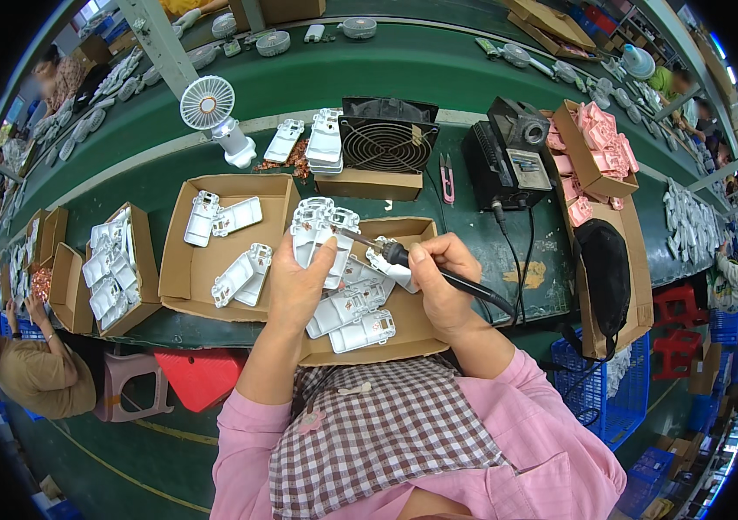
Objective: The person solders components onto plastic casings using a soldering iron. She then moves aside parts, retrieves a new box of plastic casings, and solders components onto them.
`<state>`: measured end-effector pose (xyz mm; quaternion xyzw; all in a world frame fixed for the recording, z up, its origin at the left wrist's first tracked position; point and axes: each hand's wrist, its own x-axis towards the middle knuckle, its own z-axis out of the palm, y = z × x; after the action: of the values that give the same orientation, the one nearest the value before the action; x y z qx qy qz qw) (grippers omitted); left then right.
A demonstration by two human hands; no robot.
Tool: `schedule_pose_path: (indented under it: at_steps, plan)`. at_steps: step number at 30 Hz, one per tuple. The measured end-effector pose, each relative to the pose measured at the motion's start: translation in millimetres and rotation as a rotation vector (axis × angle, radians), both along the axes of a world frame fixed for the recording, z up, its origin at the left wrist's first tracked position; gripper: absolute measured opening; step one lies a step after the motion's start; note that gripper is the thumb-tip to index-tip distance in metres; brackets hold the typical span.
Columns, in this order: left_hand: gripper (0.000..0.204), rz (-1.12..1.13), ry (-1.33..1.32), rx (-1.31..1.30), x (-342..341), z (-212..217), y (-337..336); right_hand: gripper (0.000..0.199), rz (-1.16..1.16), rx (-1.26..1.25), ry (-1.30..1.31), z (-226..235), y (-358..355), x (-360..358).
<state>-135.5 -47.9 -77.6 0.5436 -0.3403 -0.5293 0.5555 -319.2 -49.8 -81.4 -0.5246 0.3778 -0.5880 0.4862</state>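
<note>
Head view: held a white plastic housing (321,224) in the left hand (300,282), over the far left corner of a cardboard box (404,351), with thumb across the near face; count of pieces uncertain. Gripped a black-handled soldering iron (398,255) in the right hand (443,282), tip angled left and far toward the housing; contact not discernible. Judged to need a firm left grip, thumb well apart from the presumably hot tip, and a light, brief touch. Lay above loose white housings (362,333), perhaps best not brushed by the iron. Was bounded on the left by a second box (256,184), on the far side by a black fan (386,146). Offered most room rightward, over the bench (553,260) toward the soldering station (495,165), though crossed by black cords (508,238), likely to snag in a wide swing.
</note>
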Motion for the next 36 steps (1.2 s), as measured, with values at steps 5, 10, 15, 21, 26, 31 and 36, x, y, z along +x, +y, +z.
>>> schedule_pose_path:
  at_steps: [5, 10, 15, 21, 26, 31, 36]
  plan:
    - [0.023, -0.006, -0.003, -0.002, 2.5, -1.8, -2.5, 0.010, 0.000, 0.006, 0.007, 0.1, -2.1, 2.6]
    - [0.025, -0.007, -0.024, -0.010, 7.9, -7.3, -1.2, 0.009, -0.055, 0.014, 0.082, -2.5, -1.4, 4.4]
    - [0.029, -0.047, 0.097, -0.013, 11.0, -23.8, -4.2, 0.011, -0.079, 0.004, -0.124, -2.8, 2.9, -1.2]
    - [0.038, -0.232, 0.295, 0.018, 15.4, -21.8, -4.8, 0.011, -0.080, -0.031, -0.125, -0.5, 3.6, -1.5]
    - [0.043, -0.102, 0.155, 0.016, 9.2, -22.7, -2.3, 0.012, -0.075, -0.039, -0.135, -2.1, 2.5, 0.7]
    - [0.022, -0.179, -0.023, -0.033, 8.8, -13.0, -1.1, 0.012, -0.066, -0.062, -0.091, -5.5, 0.6, 0.8]
    - [0.016, -0.150, -0.054, -0.056, 6.7, -19.5, 0.3, 0.013, -0.061, -0.065, -0.039, -1.9, 2.7, 1.8]
